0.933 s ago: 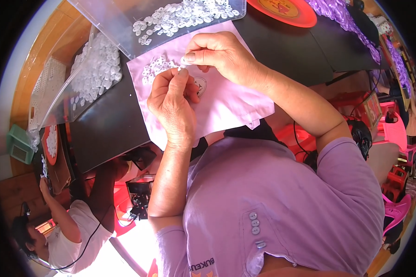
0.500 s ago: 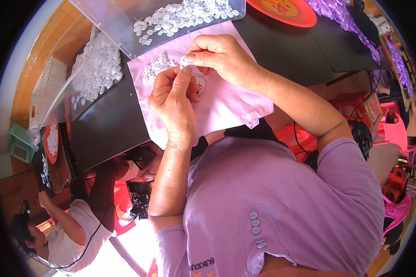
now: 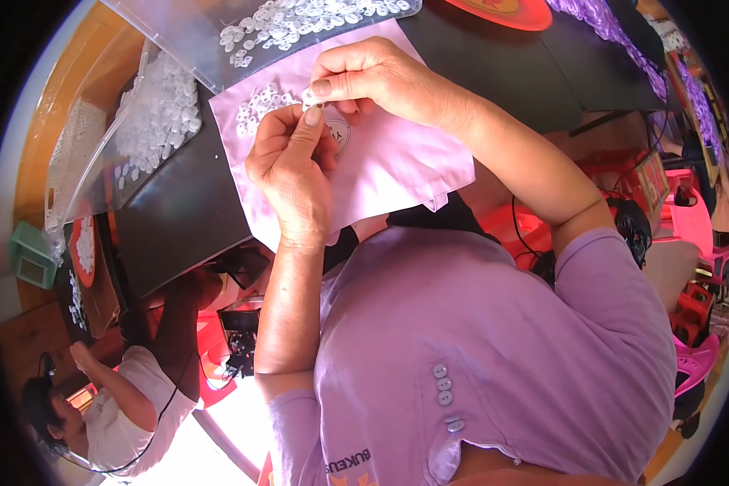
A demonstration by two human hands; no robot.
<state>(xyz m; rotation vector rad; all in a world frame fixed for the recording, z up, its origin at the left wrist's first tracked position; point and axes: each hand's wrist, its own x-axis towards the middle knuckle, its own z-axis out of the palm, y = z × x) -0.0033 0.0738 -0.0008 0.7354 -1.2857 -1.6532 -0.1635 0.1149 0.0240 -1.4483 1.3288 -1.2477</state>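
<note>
My left hand (image 3: 293,182) and my right hand (image 3: 389,85) meet over a pink cloth (image 3: 397,166) laid at the table's edge. Thumb and fingers of both pinch one small white plastic piece (image 3: 309,98), rounded in outline; its finer shape is partly covered by the fingertips. Just left of it, a loose heap of similar white pieces (image 3: 259,104) lies on the cloth. Part of a round printed emblem (image 3: 338,134) on the cloth shows beside my left fingers.
A clear plastic bin (image 3: 206,69) with many white pieces stands beyond the cloth. Another transparent container (image 3: 130,182) of white pieces is at left. A red plate (image 3: 518,16) and purple shiny material (image 3: 607,36) lie far right. A co-worker (image 3: 125,405) sits lower left.
The whole view has shifted slightly, so the table and my hands appear a little higher and farther left. Both hands keep their pinch on the white piece.
</note>
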